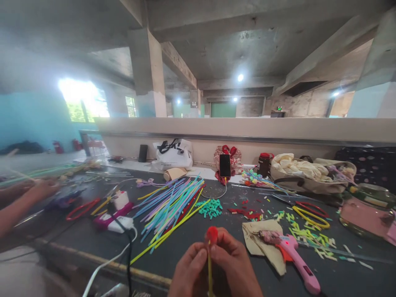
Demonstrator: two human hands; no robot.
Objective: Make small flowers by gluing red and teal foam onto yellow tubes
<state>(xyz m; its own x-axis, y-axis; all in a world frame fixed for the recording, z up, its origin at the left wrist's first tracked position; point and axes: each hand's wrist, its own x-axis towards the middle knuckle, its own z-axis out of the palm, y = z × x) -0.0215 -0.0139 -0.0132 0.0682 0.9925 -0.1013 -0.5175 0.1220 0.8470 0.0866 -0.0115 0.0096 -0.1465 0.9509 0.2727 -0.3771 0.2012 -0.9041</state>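
Low in the middle of the view, my left hand and my right hand are close together, fingers closed around a small red tuft on top of a thin yellow-green stem. The stem points down between the palms. On the dark table to the right, a pink glue gun rests partly on a beige cloth. Beyond my hands lie a pile of short teal pieces and a fan of long coloured fuzzy sticks.
Scissors with yellow and red handles lie among cut green pieces at right. A purple-and-white power strip with cables sits left. A phone stands at the back. Another person's arm reaches in at far left.
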